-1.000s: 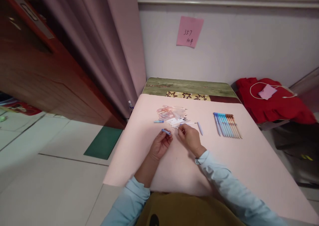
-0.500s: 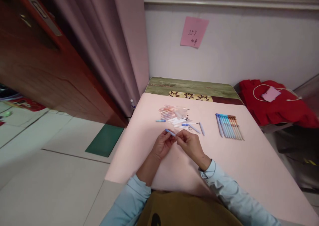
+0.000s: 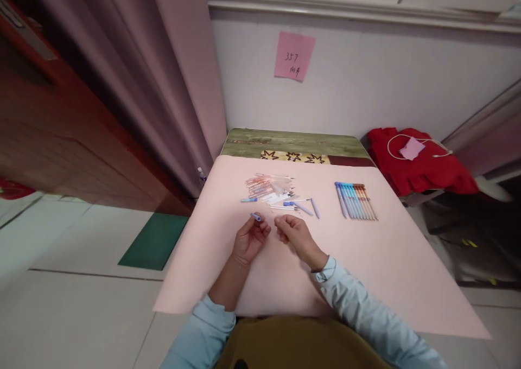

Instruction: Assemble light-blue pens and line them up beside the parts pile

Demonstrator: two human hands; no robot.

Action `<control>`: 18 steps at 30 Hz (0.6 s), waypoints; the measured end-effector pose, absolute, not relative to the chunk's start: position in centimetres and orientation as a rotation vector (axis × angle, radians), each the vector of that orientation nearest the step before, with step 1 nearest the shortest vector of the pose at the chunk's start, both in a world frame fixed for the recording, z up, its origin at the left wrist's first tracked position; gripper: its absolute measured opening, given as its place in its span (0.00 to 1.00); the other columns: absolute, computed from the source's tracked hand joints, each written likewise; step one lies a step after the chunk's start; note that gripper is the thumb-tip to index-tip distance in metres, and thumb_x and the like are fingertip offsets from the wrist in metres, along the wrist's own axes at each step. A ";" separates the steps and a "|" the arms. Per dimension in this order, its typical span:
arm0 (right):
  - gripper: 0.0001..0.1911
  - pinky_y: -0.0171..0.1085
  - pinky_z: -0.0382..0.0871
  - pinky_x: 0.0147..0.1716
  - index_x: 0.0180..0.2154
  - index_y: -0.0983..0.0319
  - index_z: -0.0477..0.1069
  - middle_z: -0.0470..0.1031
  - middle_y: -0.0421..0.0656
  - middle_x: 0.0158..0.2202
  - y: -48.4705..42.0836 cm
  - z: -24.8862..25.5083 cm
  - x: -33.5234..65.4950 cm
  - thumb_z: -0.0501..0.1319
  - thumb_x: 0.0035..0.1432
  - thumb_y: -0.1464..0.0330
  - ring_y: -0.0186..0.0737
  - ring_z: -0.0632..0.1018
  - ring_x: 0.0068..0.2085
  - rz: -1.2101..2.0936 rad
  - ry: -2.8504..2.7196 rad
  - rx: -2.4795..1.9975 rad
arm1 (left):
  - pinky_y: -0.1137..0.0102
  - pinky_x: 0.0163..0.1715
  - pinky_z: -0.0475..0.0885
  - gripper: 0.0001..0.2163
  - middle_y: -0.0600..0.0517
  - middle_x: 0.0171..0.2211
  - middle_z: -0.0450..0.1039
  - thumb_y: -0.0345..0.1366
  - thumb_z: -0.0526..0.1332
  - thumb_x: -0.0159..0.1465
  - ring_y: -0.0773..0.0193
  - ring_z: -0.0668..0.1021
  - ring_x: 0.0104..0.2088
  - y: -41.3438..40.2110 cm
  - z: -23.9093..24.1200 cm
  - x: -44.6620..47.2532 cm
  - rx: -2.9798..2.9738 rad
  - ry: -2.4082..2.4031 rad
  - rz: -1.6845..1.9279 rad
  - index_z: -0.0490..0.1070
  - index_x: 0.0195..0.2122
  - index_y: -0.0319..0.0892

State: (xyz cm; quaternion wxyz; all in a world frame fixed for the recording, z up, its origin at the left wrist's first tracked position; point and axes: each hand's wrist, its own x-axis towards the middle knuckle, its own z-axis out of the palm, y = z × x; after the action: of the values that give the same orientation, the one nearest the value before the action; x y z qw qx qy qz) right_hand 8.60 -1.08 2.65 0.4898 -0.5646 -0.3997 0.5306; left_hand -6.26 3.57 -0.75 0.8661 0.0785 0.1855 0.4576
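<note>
My left hand (image 3: 248, 241) pinches a short blue pen barrel piece (image 3: 255, 217) between thumb and fingers, its hollow end turned toward my right hand. To the right, apart from it, my right hand (image 3: 299, 236) is closed with thumb and fingertips together. Whatever is in that pinch, if anything, is too small to make out. Just beyond my hands lie loose pen parts: pinkish clear barrels (image 3: 260, 185), white refills (image 3: 279, 196), a blue pen piece (image 3: 249, 199) at the left and a lilac barrel (image 3: 315, 208) at the right.
A neat row of pens (image 3: 356, 202), shading from blue to brown, lies on the pink table cover (image 3: 391, 260). Red cloth (image 3: 419, 168) with a white cable is at the back right. A pink note (image 3: 294, 56) hangs on the wall. The wooden door (image 3: 81, 146) stands at left.
My right hand has drawn away from the blue barrel piece, leaving a gap between my hands. The left hand still holds the piece. The whole view has shifted, so things appear further left.
</note>
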 end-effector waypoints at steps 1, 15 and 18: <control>0.20 0.32 0.59 0.20 0.27 0.61 0.68 0.67 0.36 0.18 -1.4 2.3 9.4 0.62 0.54 0.51 0.31 0.66 0.20 1.205 -1.003 -1.449 | 0.71 0.34 0.75 0.04 0.51 0.31 0.75 0.30 0.64 0.61 0.70 0.75 0.28 3.6 -0.7 -6.3 0.151 0.398 0.959 0.73 0.37 0.36; 0.15 0.35 0.53 0.27 0.39 0.58 0.77 0.77 0.43 0.38 -0.6 -0.2 15.2 0.54 0.64 0.60 0.36 0.75 0.32 -0.002 -1.596 -2.234 | 0.69 0.33 0.77 0.04 0.47 0.34 0.78 0.28 0.60 0.63 0.68 0.77 0.27 3.7 -0.5 -6.0 0.173 0.533 0.956 0.74 0.37 0.36; 0.15 0.35 0.51 0.25 0.40 0.59 0.77 0.77 0.45 0.39 -0.2 -0.8 14.7 0.53 0.65 0.61 0.36 0.75 0.30 -0.088 -1.649 -2.292 | 0.69 0.34 0.77 0.04 0.47 0.34 0.78 0.29 0.61 0.63 0.68 0.77 0.27 3.7 -0.6 -6.0 0.185 0.528 0.952 0.74 0.37 0.36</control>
State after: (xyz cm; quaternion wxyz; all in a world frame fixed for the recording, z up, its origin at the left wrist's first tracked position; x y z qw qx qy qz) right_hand 14.67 -0.19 -0.84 0.1577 -0.8013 -0.5763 -0.0308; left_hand -6.01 3.73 -0.60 0.8514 0.0881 0.2507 0.4523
